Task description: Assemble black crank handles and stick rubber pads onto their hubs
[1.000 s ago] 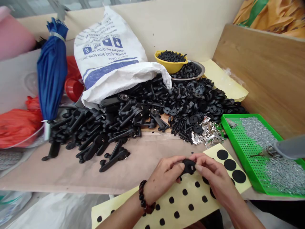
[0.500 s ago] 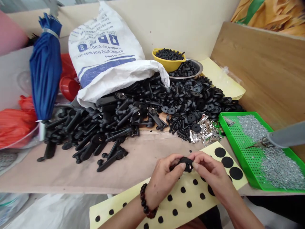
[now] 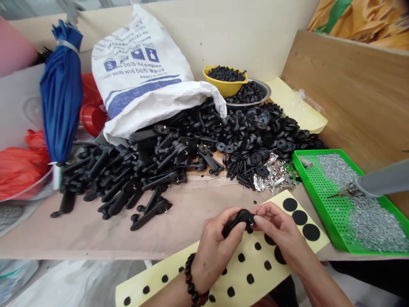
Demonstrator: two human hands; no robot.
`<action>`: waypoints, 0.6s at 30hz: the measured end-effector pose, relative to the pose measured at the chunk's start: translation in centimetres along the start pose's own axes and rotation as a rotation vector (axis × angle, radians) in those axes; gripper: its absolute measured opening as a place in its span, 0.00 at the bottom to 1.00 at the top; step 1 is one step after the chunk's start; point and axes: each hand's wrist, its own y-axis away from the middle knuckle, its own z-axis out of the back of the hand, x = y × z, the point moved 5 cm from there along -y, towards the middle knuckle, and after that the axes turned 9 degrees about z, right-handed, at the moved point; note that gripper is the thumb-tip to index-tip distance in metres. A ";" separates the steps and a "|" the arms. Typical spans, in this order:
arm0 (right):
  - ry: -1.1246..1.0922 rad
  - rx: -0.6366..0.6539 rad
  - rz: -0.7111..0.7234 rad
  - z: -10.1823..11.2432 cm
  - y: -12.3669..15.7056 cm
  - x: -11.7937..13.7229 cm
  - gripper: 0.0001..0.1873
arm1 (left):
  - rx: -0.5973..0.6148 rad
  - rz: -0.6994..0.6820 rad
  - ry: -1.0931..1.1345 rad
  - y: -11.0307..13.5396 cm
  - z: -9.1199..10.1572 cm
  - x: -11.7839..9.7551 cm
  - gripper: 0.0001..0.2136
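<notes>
A black plastic crank handle (image 3: 238,221) is gripped in my left hand (image 3: 214,245), the thumb lying along its near side. My right hand (image 3: 277,225) pinches the round end of the same handle from the right, thumb and fingertips together. A small bright metal bit shows at that end, beside the right thumb. Under both hands lies a pale yellow sheet (image 3: 275,277) with black round stickers (image 3: 299,217), large ones at its right end and small ones along the rest.
Black handles (image 3: 118,183) are heaped at the left, before a white sack (image 3: 143,64). Round black parts, springs and metal clips (image 3: 275,175) lie mid-table. At right, an electric screwdriver (image 3: 377,181) reaches over a green tray (image 3: 326,213) of screws. A yellow bowl (image 3: 223,87) stands behind.
The handle has turned in my hands, so more of its smooth outer side shows. The yellow sheet has shifted slightly left and down. Both hands keep their hold.
</notes>
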 end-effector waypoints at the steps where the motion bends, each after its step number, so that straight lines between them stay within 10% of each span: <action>1: -0.004 0.017 0.008 -0.1 0.1 0.1 0.14 | 0.020 0.026 0.041 0.0 -0.1 0.1 0.11; 12: 0.437 0.112 0.356 -3.5 0.8 2.4 0.11 | 0.195 0.243 0.248 -0.1 -0.5 0.8 0.18; 18: 0.743 0.165 0.389 1.1 3.2 3.9 0.08 | 0.123 0.440 -0.153 5.1 9.3 1.9 0.15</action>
